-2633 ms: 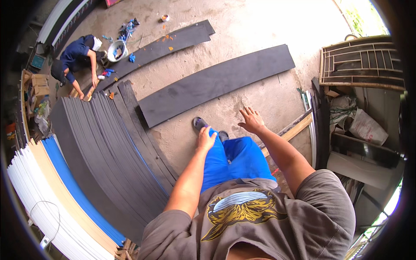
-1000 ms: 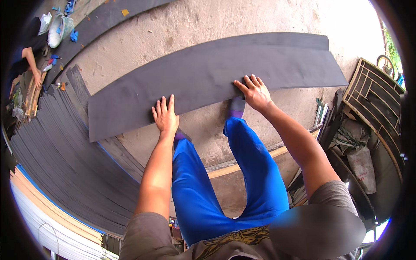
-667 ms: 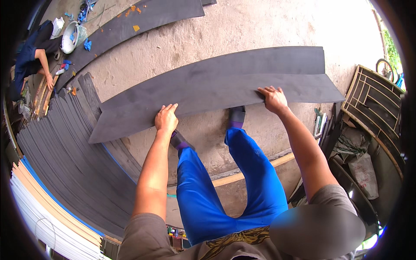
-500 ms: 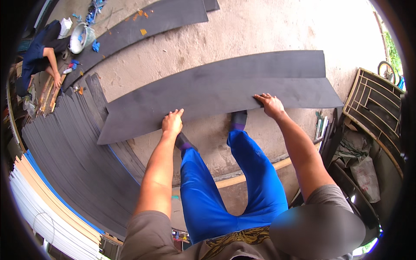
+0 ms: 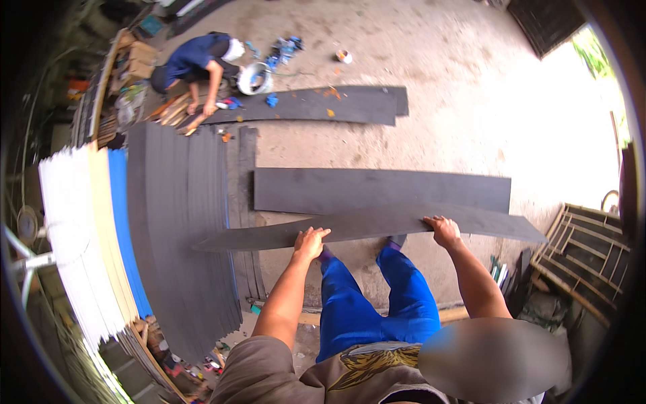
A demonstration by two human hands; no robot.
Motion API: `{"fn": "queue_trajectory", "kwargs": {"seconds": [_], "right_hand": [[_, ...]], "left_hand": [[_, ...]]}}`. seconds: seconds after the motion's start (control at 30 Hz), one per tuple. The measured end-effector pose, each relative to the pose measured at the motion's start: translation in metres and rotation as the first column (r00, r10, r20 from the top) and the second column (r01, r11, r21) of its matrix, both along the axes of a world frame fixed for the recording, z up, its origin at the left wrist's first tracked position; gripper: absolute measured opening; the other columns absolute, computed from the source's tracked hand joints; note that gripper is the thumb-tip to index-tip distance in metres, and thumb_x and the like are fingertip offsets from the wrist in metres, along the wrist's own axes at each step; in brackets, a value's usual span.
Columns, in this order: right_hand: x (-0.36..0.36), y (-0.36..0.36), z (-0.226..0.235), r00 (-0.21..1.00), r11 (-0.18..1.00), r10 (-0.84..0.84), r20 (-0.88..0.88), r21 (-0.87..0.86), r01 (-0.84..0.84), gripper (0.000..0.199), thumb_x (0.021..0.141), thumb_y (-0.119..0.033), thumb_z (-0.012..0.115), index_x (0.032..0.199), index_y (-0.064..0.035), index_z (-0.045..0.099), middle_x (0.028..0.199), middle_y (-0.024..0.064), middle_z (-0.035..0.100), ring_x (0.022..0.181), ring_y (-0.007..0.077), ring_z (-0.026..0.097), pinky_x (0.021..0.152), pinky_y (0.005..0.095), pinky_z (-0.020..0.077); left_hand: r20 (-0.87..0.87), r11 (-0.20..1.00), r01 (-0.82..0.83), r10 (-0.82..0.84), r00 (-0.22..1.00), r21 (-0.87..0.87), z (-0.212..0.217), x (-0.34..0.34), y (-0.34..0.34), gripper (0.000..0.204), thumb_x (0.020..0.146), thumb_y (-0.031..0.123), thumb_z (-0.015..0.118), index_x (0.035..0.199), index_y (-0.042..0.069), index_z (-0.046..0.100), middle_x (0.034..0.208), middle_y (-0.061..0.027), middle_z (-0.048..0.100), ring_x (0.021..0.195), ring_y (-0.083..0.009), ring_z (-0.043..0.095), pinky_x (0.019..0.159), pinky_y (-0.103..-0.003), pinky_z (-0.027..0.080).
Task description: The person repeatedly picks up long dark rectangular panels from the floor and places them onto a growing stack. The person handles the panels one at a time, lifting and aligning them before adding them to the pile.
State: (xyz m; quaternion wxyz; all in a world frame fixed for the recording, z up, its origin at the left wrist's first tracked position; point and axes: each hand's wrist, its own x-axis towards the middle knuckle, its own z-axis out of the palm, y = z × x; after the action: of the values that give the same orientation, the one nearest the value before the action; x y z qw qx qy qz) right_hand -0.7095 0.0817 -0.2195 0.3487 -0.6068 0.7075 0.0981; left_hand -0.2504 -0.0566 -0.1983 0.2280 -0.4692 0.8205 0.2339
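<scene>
A long, thin, dark grey board (image 5: 377, 222) stretches across in front of my legs, its ends drooping and its middle bowed up. My left hand (image 5: 311, 242) grips its near edge left of the middle, fingers on top. Farther right along that edge, my right hand (image 5: 443, 231) holds it too, fingers over the top face. Both thumbs are partly hidden. Just beyond lies a second dark grey board (image 5: 383, 187) flat on the concrete floor, partly covered by the held one.
To the left stands a big stack of dark grey boards (image 5: 178, 229), beside blue, tan and white sheets (image 5: 70, 242). A crouching co-worker (image 5: 192, 64) handles wood strips at the far left, near a bucket (image 5: 256, 79) and more boards (image 5: 316, 108). At right leans a metal grille (image 5: 579, 246).
The held board has come up off the other board, its middle bending upward, and the lower board now shows separately. My hands stay on its near edge. The view has shifted, showing more left and far floor.
</scene>
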Motion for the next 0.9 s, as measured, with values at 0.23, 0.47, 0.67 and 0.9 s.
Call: {"fn": "queue_trajectory", "kwargs": {"seconds": [0.23, 0.47, 0.67, 0.9], "right_hand": [[0.048, -0.048, 0.129, 0.994, 0.976, 0.106, 0.003, -0.191, -0.103, 0.061, 0.085, 0.001, 0.051, 0.137, -0.0259, 0.067, 0.139, 0.0145, 0.066, 0.125, 0.0348, 0.065, 0.102, 0.0454, 0.0547], [0.165, -0.097, 0.192, 0.949, 0.897, 0.315, -0.03, -0.318, -0.307, 0.061, 0.084, 0.002, 0.052, 0.134, -0.0281, 0.069, 0.124, 0.0125, 0.073, 0.111, 0.0343, 0.07, 0.096, 0.0466, 0.0569], [0.283, -0.133, 0.231, 0.866, 0.755, 0.499, -0.031, -0.475, -0.452, 0.062, 0.084, 0.004, 0.052, 0.134, -0.0269, 0.069, 0.129, 0.013, 0.071, 0.114, 0.0353, 0.069, 0.096, 0.0453, 0.0571], [0.439, -0.166, 0.266, 0.734, 0.585, 0.675, -0.08, -0.549, -0.597, 0.064, 0.085, 0.003, 0.056, 0.139, -0.0292, 0.065, 0.136, 0.0137, 0.067, 0.118, 0.0333, 0.068, 0.1, 0.0457, 0.0566]], "left_hand": [[-0.144, 0.955, -0.292, 0.283, 0.948, -0.044, 0.137, 0.066, 0.026, 0.05, 0.092, 0.004, 0.06, 0.134, 0.03, 0.069, 0.132, -0.0061, 0.07, 0.113, -0.0304, 0.071, 0.095, -0.045, 0.059], [-0.12, 0.872, -0.459, 0.444, 0.888, -0.17, 0.218, 0.19, 0.085, 0.053, 0.092, 0.002, 0.056, 0.135, 0.03, 0.069, 0.119, -0.0102, 0.075, 0.101, -0.0337, 0.074, 0.088, -0.046, 0.061], [-0.099, 0.724, -0.649, 0.646, 0.757, -0.234, 0.277, 0.277, 0.151, 0.056, 0.091, 0.001, 0.057, 0.138, 0.03, 0.067, 0.122, -0.0091, 0.074, 0.104, -0.0336, 0.073, 0.089, -0.045, 0.061], [-0.207, 0.499, -0.805, 0.792, 0.574, -0.321, 0.305, 0.379, 0.23, 0.056, 0.09, 0.002, 0.056, 0.14, 0.025, 0.065, 0.136, -0.0089, 0.068, 0.112, -0.0328, 0.07, 0.095, -0.044, 0.058]]}}
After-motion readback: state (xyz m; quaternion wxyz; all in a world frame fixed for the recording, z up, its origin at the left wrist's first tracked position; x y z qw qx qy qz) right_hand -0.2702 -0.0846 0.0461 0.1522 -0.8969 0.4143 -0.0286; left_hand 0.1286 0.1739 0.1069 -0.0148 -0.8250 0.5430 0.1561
